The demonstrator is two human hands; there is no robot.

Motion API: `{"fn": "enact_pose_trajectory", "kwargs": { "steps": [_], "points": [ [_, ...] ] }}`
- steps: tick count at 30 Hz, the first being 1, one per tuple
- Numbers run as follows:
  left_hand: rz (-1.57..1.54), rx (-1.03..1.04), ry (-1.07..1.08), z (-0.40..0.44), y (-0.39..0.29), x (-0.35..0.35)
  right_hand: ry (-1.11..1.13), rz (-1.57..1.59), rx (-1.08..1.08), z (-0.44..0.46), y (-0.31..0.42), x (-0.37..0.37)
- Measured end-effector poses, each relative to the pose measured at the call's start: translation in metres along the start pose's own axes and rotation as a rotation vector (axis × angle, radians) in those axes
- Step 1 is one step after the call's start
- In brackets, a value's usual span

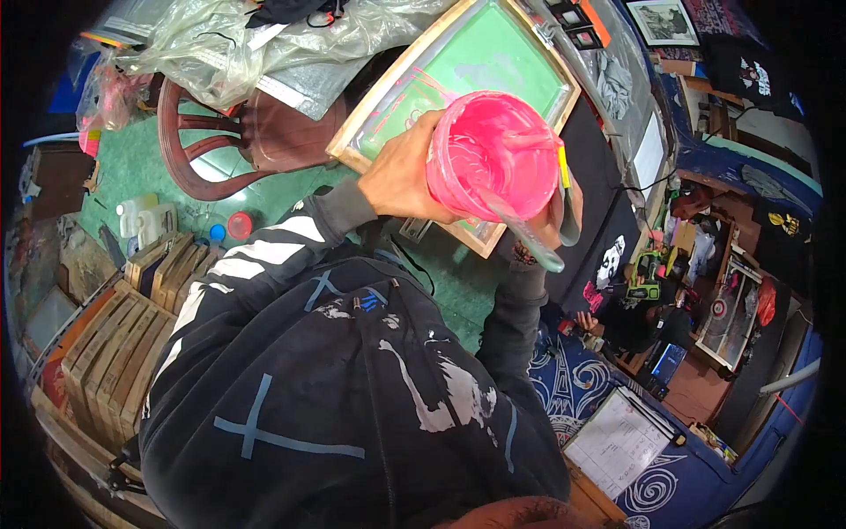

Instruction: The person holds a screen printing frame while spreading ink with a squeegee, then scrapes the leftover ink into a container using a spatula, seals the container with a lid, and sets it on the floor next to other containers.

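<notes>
Wooden frames (119, 357) in a row at the left of my remote view; the left hand (405, 172) grips the pink tub (443, 160) before the green screen (493, 66); a spatula handle (536, 247) crosses the partly hidden right hand (549, 225), whose grip I cannot tell

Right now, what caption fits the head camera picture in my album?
Left hand holding a bucket of thick pink liquid, right hand at its other side, a wood-framed green screen beyond.
</notes>
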State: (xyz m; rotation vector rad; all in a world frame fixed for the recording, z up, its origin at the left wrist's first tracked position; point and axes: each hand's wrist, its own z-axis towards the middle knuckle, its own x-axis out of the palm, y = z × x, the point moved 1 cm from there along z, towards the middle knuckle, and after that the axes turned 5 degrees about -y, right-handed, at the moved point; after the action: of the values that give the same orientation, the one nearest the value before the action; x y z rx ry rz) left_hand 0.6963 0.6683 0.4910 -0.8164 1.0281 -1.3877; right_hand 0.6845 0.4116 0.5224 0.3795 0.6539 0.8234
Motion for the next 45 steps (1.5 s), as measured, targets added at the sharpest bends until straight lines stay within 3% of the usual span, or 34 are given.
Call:
{"fn": "enact_pose_trajectory", "kwargs": {
  "steps": [6, 8, 9, 14, 19, 21, 24, 41, 43, 45],
  "points": [
    [0.012, 0.049, -0.004, 0.003, 0.009, 0.001, -0.092, 0.071, 0.169, 0.005, -0.005, -0.004],
    [0.104, 0.033, -0.021, 0.001, 0.014, -0.003, 0.109, -0.272, 0.128, 0.019, -0.006, -0.028],
    [0.102, 0.034, -0.019, 0.002, 0.016, -0.005, 0.050, -0.101, 0.294, 0.014, -0.027, -0.039],
    [0.111, 0.083, -0.001, 0.005, 0.030, -0.014, 0.086, 0.255, 0.377, 0.057, 0.002, -0.067],
    [0.132, 0.149, 0.034, 0.008, 0.044, -0.010, 0.283, 0.144, 0.285, 0.102, 0.023, -0.084],
    [0.124, 0.164, 0.041, 0.010, 0.045, -0.008, 0.512, 0.157, 0.243, 0.120, 0.039, -0.076],
    [0.118, 0.170, 0.035, 0.011, 0.042, -0.008, 0.613, 0.241, 0.144, 0.132, 0.048, -0.061],
    [0.120, 0.188, -0.028, 0.010, 0.042, -0.014, 0.716, 0.220, 0.105, 0.142, 0.044, -0.048],
    [0.111, 0.057, 0.046, 0.009, 0.042, -0.015, 0.712, 0.233, 0.116, 0.143, 0.045, -0.047],
    [0.114, 0.117, 0.015, 0.010, 0.042, -0.015, 0.714, 0.246, 0.135, 0.144, 0.046, -0.048]
  ]
}}
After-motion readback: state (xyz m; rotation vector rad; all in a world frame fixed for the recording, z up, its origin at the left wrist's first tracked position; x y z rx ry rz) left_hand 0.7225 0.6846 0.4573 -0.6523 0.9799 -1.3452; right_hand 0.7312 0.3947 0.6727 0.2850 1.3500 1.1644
